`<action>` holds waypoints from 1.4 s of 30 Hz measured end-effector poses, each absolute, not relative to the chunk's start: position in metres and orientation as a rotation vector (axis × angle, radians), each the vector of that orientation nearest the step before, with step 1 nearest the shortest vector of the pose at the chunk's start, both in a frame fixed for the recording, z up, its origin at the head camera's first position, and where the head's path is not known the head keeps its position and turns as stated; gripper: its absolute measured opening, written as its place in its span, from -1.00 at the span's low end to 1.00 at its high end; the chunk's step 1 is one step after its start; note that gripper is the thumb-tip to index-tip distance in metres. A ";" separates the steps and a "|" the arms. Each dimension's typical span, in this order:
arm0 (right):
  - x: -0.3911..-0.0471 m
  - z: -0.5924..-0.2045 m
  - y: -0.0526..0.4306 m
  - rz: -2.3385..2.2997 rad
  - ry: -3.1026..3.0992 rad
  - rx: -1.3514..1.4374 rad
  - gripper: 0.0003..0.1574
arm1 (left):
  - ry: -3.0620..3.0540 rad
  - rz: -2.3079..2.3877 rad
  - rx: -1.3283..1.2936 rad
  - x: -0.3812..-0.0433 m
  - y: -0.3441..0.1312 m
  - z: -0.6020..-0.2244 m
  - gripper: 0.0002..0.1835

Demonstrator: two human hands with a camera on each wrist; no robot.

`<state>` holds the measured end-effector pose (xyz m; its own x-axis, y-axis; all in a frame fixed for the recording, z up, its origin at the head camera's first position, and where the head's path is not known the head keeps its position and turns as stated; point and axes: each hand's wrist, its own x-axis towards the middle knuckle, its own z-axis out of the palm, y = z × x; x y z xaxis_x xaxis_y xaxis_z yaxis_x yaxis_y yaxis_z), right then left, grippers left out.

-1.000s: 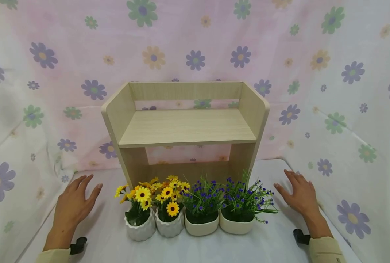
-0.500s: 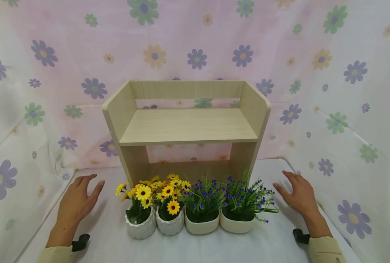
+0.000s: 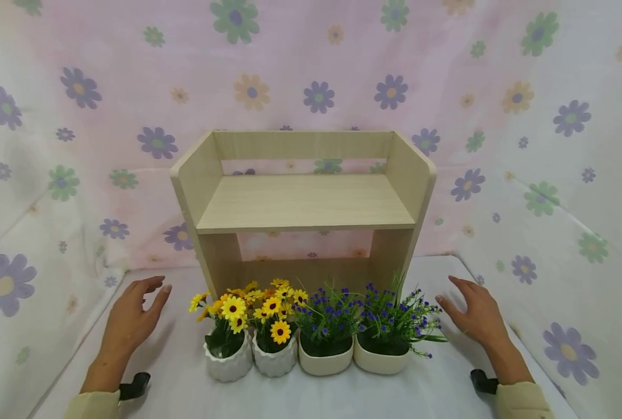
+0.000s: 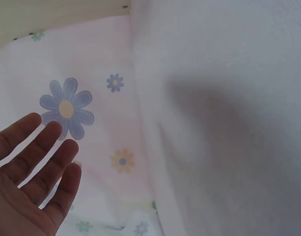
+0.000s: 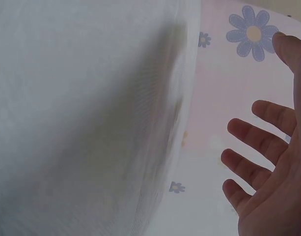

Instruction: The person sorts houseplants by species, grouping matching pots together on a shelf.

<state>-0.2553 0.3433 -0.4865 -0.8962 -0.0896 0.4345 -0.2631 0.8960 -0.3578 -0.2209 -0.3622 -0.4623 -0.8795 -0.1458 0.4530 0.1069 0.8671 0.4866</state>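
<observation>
My left hand (image 3: 134,317) is over the table on the left, relaxed and holding nothing; the left wrist view shows its fingers (image 4: 47,152) loosely spread. My right hand (image 3: 475,315) is on the right side, also holding nothing. Between them several potted plants stand in a row. Nearest my left hand is a scalloped white pot (image 3: 229,364) with yellow flowers (image 3: 233,307); beside it is a second such pot (image 3: 275,359). To their right come two smooth cream pots, one (image 3: 325,362) in the middle and one (image 3: 381,359) nearest my right hand, both with purple flowers.
A two-tier light wooden shelf (image 3: 305,201) stands right behind the pots, its lower tier partly hidden by the flowers. White cloth covers the table (image 3: 300,404). Flower-printed curtains (image 3: 284,52) enclose the back and both sides.
My left hand has moved a little to the right, toward the yellow flowers, its fingers bending slightly more. The right hand stays about where it was. The pots and shelf have not moved.
</observation>
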 end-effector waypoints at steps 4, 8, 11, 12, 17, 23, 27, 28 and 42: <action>-0.255 -0.486 0.340 0.566 -2.646 0.292 -0.18 | -2.489 -0.717 -0.030 -0.221 -0.358 -0.462 -0.53; -0.257 -0.490 0.338 0.574 -2.641 0.336 -0.19 | -2.440 -0.729 -0.089 -0.223 -0.350 -0.461 -0.58; -0.257 -0.492 0.336 0.587 -2.652 0.361 -0.19 | -2.412 -0.747 -0.113 -0.227 -0.344 -0.459 -0.59; -0.257 -0.493 0.336 0.591 -2.659 0.368 -0.20 | -2.402 -0.754 -0.117 -0.228 -0.342 -0.457 -0.60; -0.253 -0.492 0.334 0.597 -2.681 0.415 -0.10 | -2.345 -0.804 -0.129 -0.229 -0.333 -0.447 -0.63; -0.250 -0.487 0.327 0.632 -2.670 0.497 -0.11 | -2.276 -0.876 -0.178 -0.227 -0.322 -0.432 -0.65; -0.249 -0.487 0.324 0.668 -2.625 0.564 -0.15 | -2.250 -0.920 -0.230 -0.228 -0.314 -0.422 -0.64; -0.249 -0.487 0.323 0.674 -2.614 0.588 -0.16 | -2.248 -0.930 -0.236 -0.228 -0.313 -0.420 -0.64; -0.246 -0.488 0.313 0.726 -2.616 0.804 -0.04 | -2.175 -1.074 -0.361 -0.232 -0.286 -0.397 -0.44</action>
<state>-0.2458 0.3135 -0.4876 -0.7950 -0.4337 0.4240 -0.5902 0.7145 -0.3758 -0.2317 -0.2864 -0.3975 -0.7335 -0.0468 0.6781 0.5097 0.6221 0.5943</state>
